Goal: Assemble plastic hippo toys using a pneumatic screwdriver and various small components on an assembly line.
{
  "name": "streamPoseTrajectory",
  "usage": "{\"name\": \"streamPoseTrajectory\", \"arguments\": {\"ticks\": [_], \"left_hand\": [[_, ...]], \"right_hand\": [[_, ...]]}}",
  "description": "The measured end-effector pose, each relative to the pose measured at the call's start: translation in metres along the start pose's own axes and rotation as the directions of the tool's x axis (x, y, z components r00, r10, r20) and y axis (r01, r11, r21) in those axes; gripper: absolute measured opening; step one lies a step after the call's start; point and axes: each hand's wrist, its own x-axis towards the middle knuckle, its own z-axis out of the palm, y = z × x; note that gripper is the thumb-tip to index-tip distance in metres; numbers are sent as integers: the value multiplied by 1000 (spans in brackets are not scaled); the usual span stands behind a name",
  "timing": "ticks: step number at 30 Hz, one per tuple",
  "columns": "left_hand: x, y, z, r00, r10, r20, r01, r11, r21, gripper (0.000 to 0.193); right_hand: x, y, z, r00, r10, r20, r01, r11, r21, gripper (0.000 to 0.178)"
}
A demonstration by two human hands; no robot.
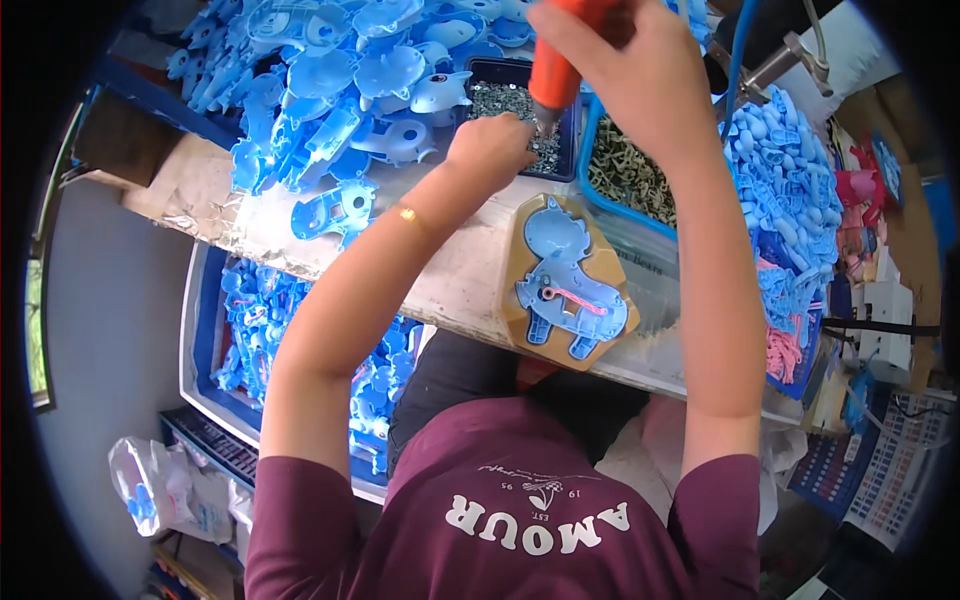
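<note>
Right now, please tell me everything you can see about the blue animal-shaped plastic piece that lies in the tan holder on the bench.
The blue animal-shaped piece is a flat half shell of glossy light blue plastic, with a head, four short legs and a tail end. It lies flat in a tan holder shaped to its outline, near the front edge of the worn white bench. A thin pink part and a small round fitting sit inside the shell. Neither hand touches it.

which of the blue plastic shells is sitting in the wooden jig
The blue animal-shaped shell in front of the person, alone in the tan wooden jig, with a pink strip across it. The other blue shells lie heaped loose behind.
</note>
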Motion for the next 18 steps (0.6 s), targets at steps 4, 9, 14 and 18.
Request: {"name": "streamPoseTrajectory", "arguments": {"ticks": [4,9,14,18], "left_hand": [[22,2,-3,978,-27,209,28,1000,-2,22],[17,0,3,993,27,118,-34,998,51,24],[16,0,2,997,14,78,-19,998,64,26],[26,-11,3,980,53,193,-81,987,139,25]], "right_hand": [[-24,9,-7,996,-76,-40,74,996,-45,30],[-31,27,-29,996,-61,68,68,991,-118,34],[-31,47,-39,989,-134,67,139,987,-83,33],[-32,51,-40,984,-147,99,153,987,-55,33]]}}
